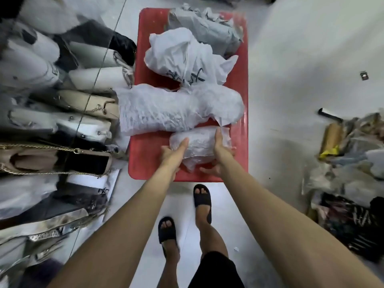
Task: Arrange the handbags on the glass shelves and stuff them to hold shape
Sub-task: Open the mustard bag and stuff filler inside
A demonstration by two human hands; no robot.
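Observation:
A small bundle wrapped in white plastic (200, 145) lies at the near end of a red table (149, 163). My left hand (173, 151) holds its left end and my right hand (220, 150) grips its right side, thumb underneath. Behind it lie a longer white-wrapped bundle (176, 110), a crumpled white plastic bag with black lettering (182, 57) and a grey paper-wrapped parcel (205, 28). At the left, several handbags in white, beige and black (87, 102) stand packed on glass shelves (99, 65).
A pile of plastic wrappings, paper and bags (349, 163) covers the floor at the right. My feet in black sandals (201, 199) stand just in front of the red table. A small metal clip (364, 75) lies on the white floor.

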